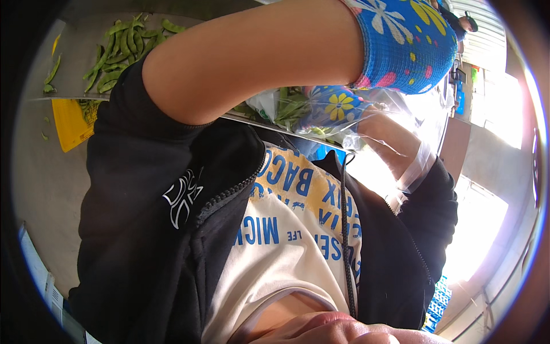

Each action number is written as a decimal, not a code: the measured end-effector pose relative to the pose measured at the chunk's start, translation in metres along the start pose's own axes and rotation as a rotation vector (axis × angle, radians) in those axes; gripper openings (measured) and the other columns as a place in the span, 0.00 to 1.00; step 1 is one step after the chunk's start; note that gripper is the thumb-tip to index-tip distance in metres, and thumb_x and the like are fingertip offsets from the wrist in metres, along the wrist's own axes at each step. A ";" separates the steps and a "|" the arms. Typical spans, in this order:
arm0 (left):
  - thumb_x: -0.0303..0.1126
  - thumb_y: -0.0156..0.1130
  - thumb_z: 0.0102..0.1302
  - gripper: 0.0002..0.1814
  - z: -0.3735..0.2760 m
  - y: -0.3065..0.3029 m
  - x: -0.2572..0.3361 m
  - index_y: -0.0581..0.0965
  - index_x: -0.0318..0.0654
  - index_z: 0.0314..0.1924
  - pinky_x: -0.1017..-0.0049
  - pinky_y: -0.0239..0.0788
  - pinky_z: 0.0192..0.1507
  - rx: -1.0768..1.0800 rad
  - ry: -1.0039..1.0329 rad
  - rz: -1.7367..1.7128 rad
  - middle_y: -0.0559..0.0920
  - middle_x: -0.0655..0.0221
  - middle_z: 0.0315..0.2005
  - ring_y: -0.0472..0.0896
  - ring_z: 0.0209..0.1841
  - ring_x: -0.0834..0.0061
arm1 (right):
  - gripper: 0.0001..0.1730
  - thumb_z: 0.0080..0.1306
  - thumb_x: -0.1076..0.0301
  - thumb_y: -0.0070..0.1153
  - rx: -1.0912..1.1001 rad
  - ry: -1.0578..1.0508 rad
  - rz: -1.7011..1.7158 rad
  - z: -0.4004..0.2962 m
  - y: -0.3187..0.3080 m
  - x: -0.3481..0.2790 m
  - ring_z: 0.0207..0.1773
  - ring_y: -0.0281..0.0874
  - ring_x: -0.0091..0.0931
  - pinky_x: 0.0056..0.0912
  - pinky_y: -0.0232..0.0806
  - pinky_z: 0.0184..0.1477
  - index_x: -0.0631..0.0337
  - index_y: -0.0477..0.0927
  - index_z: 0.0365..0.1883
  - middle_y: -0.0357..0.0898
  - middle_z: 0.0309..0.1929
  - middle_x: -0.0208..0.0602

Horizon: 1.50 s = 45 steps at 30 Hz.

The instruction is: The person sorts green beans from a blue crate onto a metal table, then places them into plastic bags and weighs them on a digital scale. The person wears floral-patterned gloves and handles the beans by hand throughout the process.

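My left hand [408, 47], in a blue knit glove with a flower print, reaches across at the top. Its fingers are hidden, so its grip does not show. Below it, a clear plastic bag [399, 105] hangs around my right hand [333, 105] and forearm. That hand wears a matching glove and is seen through the film, beside flat green bean pods [292, 105]; its fingers are hidden too. More green bean pods [124, 43] lie in a loose heap on the table [81, 77], left of my left arm.
A yellow plastic crate [71, 127] stands below the table edge on the left. Something blue [330, 152] shows beneath the edge near my body. Another person [462, 26] in a dark cap is at the far upper right. Bright light washes out the right side.
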<state>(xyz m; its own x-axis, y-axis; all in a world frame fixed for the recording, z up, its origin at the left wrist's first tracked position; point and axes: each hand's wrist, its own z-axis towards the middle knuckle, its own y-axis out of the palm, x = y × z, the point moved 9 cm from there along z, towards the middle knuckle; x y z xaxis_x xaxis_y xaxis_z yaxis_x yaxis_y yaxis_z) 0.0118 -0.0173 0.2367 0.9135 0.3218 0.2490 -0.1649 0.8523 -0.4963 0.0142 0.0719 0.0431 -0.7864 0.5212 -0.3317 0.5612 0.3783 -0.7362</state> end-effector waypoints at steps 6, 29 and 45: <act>0.30 0.60 0.51 0.09 0.007 0.001 -0.004 0.81 0.32 0.31 0.66 0.72 0.33 0.012 -0.020 0.064 0.80 0.56 0.25 0.79 0.29 0.61 | 0.24 0.64 0.75 0.50 0.117 0.005 -0.204 0.011 0.007 -0.010 0.46 0.81 0.35 0.28 0.75 0.47 0.63 0.71 0.60 0.80 0.46 0.46; 0.30 0.59 0.52 0.08 0.021 -0.005 -0.021 0.81 0.32 0.26 0.65 0.74 0.32 0.117 -0.056 -0.012 0.80 0.56 0.22 0.80 0.26 0.61 | 0.16 0.65 0.65 0.51 0.155 0.069 -0.336 0.020 -0.013 0.021 0.47 0.80 0.33 0.31 0.73 0.47 0.57 0.77 0.51 0.78 0.47 0.38; 0.31 0.59 0.53 0.09 0.026 0.009 -0.035 0.81 0.32 0.28 0.66 0.74 0.32 0.128 -0.042 -0.066 0.80 0.57 0.23 0.80 0.27 0.62 | 0.13 0.67 0.64 0.51 0.246 0.190 -0.391 0.018 -0.005 0.043 0.45 0.80 0.33 0.31 0.74 0.44 0.54 0.79 0.49 0.80 0.44 0.37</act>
<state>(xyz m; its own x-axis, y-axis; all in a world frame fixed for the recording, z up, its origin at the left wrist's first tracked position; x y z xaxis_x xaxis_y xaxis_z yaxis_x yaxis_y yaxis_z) -0.0310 -0.0101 0.2456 0.9080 0.2781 0.3135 -0.1537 0.9169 -0.3684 -0.0274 0.0784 0.0219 -0.8517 0.5155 0.0939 0.1379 0.3933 -0.9090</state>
